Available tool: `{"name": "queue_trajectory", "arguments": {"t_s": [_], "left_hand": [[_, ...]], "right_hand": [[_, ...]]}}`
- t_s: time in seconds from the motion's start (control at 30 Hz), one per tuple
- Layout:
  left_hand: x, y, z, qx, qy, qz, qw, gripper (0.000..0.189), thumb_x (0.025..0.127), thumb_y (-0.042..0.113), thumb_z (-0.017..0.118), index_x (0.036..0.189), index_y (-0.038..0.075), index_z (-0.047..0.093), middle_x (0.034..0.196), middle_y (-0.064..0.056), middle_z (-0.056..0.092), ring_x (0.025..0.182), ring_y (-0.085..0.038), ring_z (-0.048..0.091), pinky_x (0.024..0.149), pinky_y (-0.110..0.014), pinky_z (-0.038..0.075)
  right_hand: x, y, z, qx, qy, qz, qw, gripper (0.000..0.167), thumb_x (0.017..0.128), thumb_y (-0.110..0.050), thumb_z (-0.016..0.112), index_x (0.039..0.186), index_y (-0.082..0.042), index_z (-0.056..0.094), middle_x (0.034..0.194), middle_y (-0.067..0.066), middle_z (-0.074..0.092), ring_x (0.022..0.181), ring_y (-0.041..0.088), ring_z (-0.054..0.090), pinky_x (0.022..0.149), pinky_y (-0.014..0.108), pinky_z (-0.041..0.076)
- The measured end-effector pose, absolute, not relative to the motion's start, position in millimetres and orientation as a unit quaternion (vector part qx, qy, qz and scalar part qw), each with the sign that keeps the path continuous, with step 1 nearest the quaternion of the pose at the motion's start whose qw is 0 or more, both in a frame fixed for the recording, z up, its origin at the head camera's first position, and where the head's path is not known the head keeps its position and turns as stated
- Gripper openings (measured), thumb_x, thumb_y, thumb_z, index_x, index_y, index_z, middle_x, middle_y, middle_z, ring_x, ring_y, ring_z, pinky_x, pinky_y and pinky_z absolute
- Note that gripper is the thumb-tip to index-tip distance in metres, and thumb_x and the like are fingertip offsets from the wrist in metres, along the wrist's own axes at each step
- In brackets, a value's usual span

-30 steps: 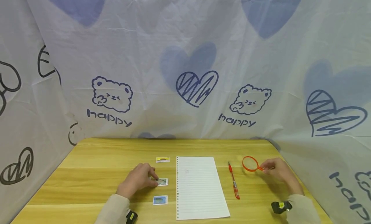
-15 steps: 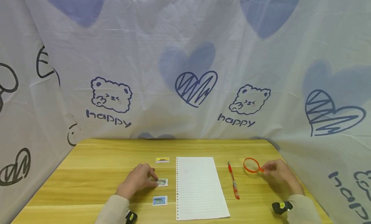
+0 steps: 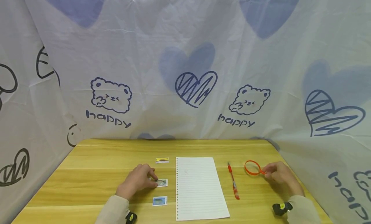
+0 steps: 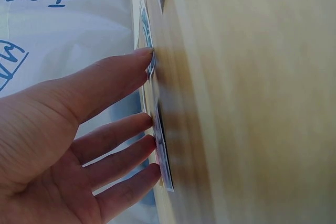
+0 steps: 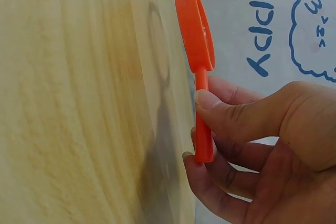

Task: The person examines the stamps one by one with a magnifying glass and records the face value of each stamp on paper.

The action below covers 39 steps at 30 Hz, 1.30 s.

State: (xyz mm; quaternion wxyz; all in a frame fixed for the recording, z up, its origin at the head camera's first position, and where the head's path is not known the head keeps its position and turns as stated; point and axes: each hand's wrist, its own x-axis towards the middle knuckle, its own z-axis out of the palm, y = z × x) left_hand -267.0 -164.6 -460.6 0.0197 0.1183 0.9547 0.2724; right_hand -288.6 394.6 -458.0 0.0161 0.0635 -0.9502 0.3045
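My right hand [image 3: 278, 172] pinches the handle of an orange-red magnifying glass [image 5: 202, 119] between thumb and fingers. The lens ring points left and is held above the table, its shadow falling on the wood. At the left, my left hand [image 3: 139, 179] rests low on the table, with thumb and index finger at the edge of a middle stamp [image 3: 162, 182]. In the left wrist view the other fingers extend beside another stamp [image 4: 163, 156], mostly hidden in the head view. Nearer me lies a blue stamp [image 3: 160, 200], and farther off a yellow one [image 3: 162, 160].
A lined, hole-punched sheet of paper [image 3: 201, 188] lies at the table's middle, with a faint mark near its upper left. Right of it is a red pen [image 3: 233, 180]. A printed white curtain [image 3: 153, 72] encloses the wooden table [image 3: 95, 172] at the back and sides.
My right hand has moved slightly right and nearer to me with the magnifying glass. My left hand and the stamps have stayed in place.
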Motion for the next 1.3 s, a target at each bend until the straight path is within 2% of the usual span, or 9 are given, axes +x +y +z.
{"name": "queue_trajectory", "arguments": {"t_s": [0.37,0.63,0.93,1.3], "left_hand": [[-268.7,-165.0,-463.2,0.121,0.955,0.269,0.014,0.015,0.072,0.018,0.094,0.082,0.021,0.083,0.124,-0.014,0.076,0.119,-0.040,0.066,0.104,-0.057,0.051],[-269.0,-165.6,-464.4,0.122,0.955,0.269,0.013,0.016,0.072,0.018,0.094,0.082,0.021,0.083,0.123,-0.013,0.076,0.119,-0.039,0.067,0.104,-0.057,0.051],[-268.7,-164.9,-463.6,0.122,0.954,0.273,0.013,0.015,0.072,0.018,0.094,0.082,0.020,0.083,0.123,-0.014,0.076,0.117,-0.039,0.068,0.102,-0.056,0.053],[-267.3,-164.3,-462.3,0.123,0.954,0.273,0.014,0.015,0.072,0.017,0.094,0.082,0.020,0.083,0.124,-0.015,0.075,0.118,-0.041,0.067,0.102,-0.058,0.052]], "right_hand": [[-288.4,392.5,-460.4,0.049,-0.954,0.297,0.012,0.013,0.085,0.005,0.073,0.097,0.006,0.075,0.088,0.013,0.075,0.078,0.014,0.064,0.068,0.024,0.051],[-290.3,395.4,-464.9,0.044,-0.957,0.286,0.007,0.015,0.084,0.002,0.076,0.099,0.005,0.075,0.092,0.017,0.076,0.081,0.015,0.065,0.072,0.030,0.052],[-289.9,396.1,-466.4,0.034,-0.953,0.300,0.002,0.014,0.083,0.003,0.075,0.098,0.005,0.075,0.088,0.013,0.076,0.078,0.014,0.063,0.069,0.027,0.051],[-291.4,396.8,-467.2,0.039,-0.957,0.287,-0.002,0.015,0.084,0.002,0.077,0.098,0.005,0.075,0.089,0.016,0.076,0.077,0.012,0.062,0.069,0.028,0.051]]}}
